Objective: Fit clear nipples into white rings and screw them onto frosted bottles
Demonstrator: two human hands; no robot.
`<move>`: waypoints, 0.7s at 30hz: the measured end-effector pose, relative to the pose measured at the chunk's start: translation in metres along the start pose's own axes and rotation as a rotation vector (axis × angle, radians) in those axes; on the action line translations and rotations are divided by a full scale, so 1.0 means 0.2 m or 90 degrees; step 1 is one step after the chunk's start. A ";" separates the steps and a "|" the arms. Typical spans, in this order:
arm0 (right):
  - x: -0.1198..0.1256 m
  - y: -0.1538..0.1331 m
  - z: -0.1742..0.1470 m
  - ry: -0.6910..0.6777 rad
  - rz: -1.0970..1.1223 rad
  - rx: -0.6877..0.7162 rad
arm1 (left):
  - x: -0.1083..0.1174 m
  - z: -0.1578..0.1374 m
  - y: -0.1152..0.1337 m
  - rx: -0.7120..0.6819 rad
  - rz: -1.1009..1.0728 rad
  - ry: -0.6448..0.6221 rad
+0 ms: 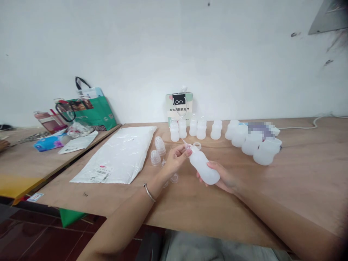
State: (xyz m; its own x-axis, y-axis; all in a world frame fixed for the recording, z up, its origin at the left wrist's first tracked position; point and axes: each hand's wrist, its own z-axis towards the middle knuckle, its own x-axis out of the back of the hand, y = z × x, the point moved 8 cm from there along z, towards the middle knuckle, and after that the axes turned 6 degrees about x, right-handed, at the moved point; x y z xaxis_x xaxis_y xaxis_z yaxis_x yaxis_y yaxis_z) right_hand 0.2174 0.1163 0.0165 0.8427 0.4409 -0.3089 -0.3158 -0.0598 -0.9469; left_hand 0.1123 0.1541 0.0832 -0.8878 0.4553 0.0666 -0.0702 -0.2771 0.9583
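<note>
My right hand (221, 177) wraps round the lower body of a frosted white baby bottle (202, 165), which tilts with its mouth up and to the left. At that mouth my left hand (178, 156) pinches a small clear teat (187, 145) with a thin pointed end. The fingers partly cover it, so I cannot tell how far it sits in the neck. Just behind the bottle lies a clear ring (197, 145). Left of my left hand stand clear bottle caps (160, 145), and loose teats and rings (174, 178) lie near my wrist.
Several bottles with caps (201, 128) stand along the back, and several open ones (263, 152) to the right. A paper bag (179, 105) leans on the wall. A white plastic mailer (116, 154) covers the table's left part. A green bag (95, 114) stands on the adjoining table.
</note>
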 end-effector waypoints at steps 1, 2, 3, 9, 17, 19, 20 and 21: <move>-0.01 0.01 0.00 -0.013 0.029 -0.012 | 0.00 0.00 0.00 -0.009 0.006 -0.004; -0.02 0.02 -0.01 -0.021 0.050 -0.019 | -0.01 -0.01 0.00 -0.015 0.010 -0.007; -0.03 0.03 -0.01 -0.027 0.065 -0.025 | -0.01 -0.01 0.00 -0.020 0.010 -0.008; -0.08 0.04 -0.02 -0.060 0.122 -0.047 | -0.04 -0.02 0.00 -0.047 -0.051 -0.034; -0.07 0.04 0.00 -0.031 0.123 -0.006 | -0.03 -0.03 0.03 -0.078 0.114 0.014; -0.06 0.02 0.02 0.000 0.067 0.050 | 0.04 -0.04 0.08 -0.135 0.245 0.092; -0.06 0.01 0.02 0.015 0.030 0.075 | 0.08 -0.04 0.11 -0.172 0.316 0.150; -0.05 0.00 0.03 0.030 -0.008 0.099 | 0.14 -0.05 0.15 -0.205 0.388 0.217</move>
State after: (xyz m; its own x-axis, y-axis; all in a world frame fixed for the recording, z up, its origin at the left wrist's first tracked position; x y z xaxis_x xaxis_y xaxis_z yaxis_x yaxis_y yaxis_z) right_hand 0.2064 0.1168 0.0207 0.8652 0.3979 -0.3051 -0.3664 0.0864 -0.9264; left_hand 0.0809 0.1506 0.1109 -0.8996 -0.1276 0.4176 0.3934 -0.6518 0.6484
